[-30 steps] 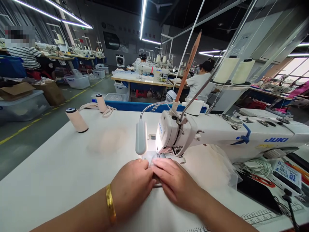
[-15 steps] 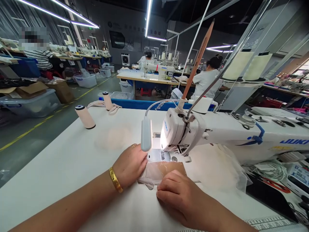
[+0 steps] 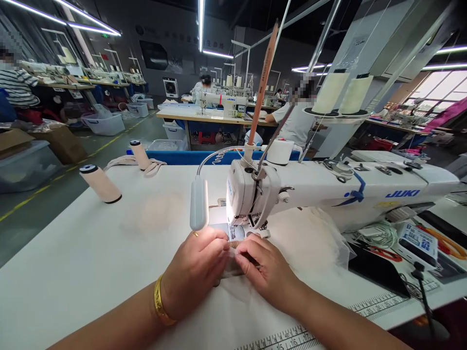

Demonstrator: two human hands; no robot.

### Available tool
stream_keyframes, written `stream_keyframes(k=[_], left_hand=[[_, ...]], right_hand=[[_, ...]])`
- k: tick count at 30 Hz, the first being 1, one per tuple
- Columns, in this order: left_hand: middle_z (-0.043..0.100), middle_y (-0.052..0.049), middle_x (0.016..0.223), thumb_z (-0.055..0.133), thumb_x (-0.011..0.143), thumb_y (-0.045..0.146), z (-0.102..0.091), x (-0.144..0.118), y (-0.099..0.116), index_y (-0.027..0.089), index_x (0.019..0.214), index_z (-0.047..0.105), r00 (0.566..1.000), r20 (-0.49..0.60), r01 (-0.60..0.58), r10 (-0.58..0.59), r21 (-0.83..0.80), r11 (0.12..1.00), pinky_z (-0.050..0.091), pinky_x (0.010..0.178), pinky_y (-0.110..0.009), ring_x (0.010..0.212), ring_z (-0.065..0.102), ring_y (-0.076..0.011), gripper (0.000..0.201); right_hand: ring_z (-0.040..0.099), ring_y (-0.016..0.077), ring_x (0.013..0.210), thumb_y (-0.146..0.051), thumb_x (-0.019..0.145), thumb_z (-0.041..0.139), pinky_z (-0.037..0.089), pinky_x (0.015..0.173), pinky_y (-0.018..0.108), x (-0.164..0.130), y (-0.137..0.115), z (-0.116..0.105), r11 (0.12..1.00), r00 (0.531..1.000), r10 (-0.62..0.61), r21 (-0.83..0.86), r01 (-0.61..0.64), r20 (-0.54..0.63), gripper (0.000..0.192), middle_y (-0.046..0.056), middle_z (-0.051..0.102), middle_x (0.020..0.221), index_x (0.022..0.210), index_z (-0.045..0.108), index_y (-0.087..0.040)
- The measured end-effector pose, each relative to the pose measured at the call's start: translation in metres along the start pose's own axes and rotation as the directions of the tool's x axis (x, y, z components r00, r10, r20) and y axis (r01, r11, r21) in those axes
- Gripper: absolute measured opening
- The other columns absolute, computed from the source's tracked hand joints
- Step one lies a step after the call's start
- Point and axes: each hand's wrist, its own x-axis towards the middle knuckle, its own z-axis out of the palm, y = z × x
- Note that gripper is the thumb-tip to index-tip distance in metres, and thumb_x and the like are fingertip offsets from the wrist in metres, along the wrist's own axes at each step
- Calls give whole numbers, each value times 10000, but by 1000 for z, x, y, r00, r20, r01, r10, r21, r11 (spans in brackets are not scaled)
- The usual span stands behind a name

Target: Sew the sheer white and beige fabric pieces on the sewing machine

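Note:
My left hand and my right hand are close together just in front of the needle area of a white sewing machine. The fingers of both are closed, pinching a thin sheer fabric between them. Part of the fabric is hidden under my fingers, and a brownish patch shows through near the fingertips. The metal needle plate lies just beyond the left fingertips. Above my left hand hangs a small lit lamp on a bendable neck.
Pale sheer fabric lies right of the needle, and another pale piece lies left. Two thread cones, one nearer, stand at the back left. A ruler strip runs along the front; a black flat object lies right.
My right hand has moved up and inward to my left hand, and both now pinch the fabric at its upper part. The camera view has turned slightly right.

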Motion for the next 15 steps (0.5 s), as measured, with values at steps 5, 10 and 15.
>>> stream_keyframes(k=[5, 10, 15], left_hand=[[656, -86, 1224, 529, 971, 87, 2, -1, 1, 221, 1241, 627, 997, -68, -20, 26, 77, 997, 522, 906, -381, 1098, 616, -227, 317], [664, -69, 1196, 539, 977, 108, 2, -1, 2, 244, 1143, 668, 998, -68, 3, 1, 64, 998, 539, 891, -386, 1077, 624, -224, 251], [676, -78, 1171, 543, 968, 115, 3, 0, 3, 242, 1044, 687, 997, -75, 8, -3, 74, 997, 537, 863, -393, 1045, 633, -231, 207]], right_hand=[[572, 175, 763, -211, 1034, 502, 473, 750, 325, -1, 0, 1, 997, 995, -75, -10, 74, -65, 153, 3, 631, 826, 902, 579, -231], [576, 173, 780, -186, 1035, 501, 465, 748, 319, -1, 2, 2, 991, 988, -130, -28, 128, -82, 158, 10, 640, 848, 901, 576, -222], [569, 175, 773, -191, 1039, 498, 462, 734, 320, -1, 3, 3, 990, 988, -132, -54, 129, -77, 160, 12, 640, 840, 908, 586, -220]])
